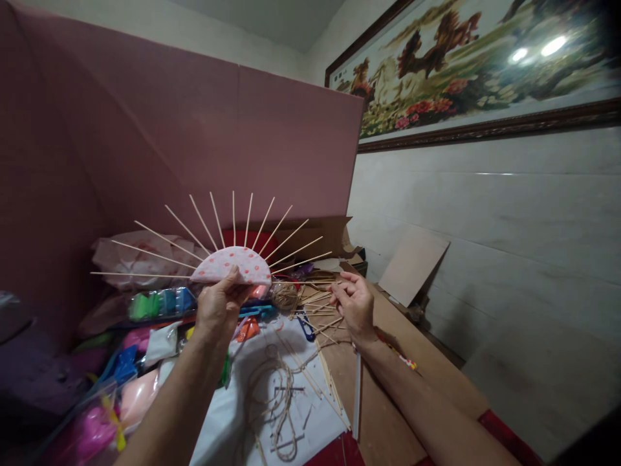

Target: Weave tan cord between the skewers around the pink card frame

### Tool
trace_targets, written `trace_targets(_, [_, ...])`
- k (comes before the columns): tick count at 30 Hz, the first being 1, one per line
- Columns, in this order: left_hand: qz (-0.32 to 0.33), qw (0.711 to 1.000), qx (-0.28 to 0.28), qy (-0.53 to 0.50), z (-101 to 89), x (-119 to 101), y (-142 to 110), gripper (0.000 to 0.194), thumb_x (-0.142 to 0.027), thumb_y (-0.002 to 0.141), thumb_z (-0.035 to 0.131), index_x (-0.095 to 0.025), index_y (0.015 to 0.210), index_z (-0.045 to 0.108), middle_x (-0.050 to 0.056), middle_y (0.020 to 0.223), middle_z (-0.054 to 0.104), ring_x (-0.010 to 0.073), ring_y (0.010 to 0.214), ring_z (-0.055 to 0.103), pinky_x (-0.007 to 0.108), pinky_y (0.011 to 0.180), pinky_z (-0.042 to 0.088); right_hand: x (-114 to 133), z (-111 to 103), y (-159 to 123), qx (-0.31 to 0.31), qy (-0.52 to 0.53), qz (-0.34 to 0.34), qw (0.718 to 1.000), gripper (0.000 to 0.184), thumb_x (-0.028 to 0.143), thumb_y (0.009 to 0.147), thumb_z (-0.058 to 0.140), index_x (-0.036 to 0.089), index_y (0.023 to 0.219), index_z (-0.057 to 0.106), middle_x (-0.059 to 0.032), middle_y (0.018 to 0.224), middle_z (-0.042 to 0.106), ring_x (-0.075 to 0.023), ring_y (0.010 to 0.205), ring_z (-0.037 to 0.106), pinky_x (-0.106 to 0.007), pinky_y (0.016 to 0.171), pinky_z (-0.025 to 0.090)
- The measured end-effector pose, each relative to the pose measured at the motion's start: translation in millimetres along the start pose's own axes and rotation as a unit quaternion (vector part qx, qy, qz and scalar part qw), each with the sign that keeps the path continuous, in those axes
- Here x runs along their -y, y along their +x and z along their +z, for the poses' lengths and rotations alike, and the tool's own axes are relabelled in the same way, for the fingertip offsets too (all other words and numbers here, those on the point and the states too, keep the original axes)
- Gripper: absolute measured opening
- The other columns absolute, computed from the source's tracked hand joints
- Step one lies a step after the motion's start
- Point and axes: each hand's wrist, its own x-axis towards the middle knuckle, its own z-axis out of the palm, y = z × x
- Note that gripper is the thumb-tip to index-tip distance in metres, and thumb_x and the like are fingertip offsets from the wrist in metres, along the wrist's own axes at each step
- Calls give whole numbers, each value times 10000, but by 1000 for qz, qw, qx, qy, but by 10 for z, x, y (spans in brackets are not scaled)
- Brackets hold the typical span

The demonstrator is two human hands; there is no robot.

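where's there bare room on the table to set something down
The brown tabletop is bare between the grey strip and the right forearm, with another bare stretch past that forearm, toward the wall. The white paper shows bare between the left forearm and the twine. It's crowded with bags on the left, and with sticks by the right hand.

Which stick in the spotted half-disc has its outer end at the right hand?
The lowest right-side stick, running level to the right hand; the other sticks end in open air.
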Motion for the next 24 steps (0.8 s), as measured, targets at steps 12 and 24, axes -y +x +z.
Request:
trace_targets(12, [-22, 1000, -10, -13, -2, 8, -15, 95, -33, 716, 540, -102, 659, 573, 37, 608, 611, 131, 609, 598, 264, 561, 544, 84, 14, 1, -10, 135, 153, 979, 314, 383, 606, 700, 143, 697, 519, 13, 559, 602, -23, 361, 406, -116, 299, 237])
trace_targets(24, [-46, 999, 16, 8, -35, 103, -7, 88, -41, 732, 537, -106, 687, 577, 39, 597, 622, 124, 558, 599, 277, 547, 546, 88, 52, -56, 104, 142, 162, 971, 293, 339, 605, 719, 139, 734, 549, -8, 571, 626, -31, 356, 411, -109, 278, 227])
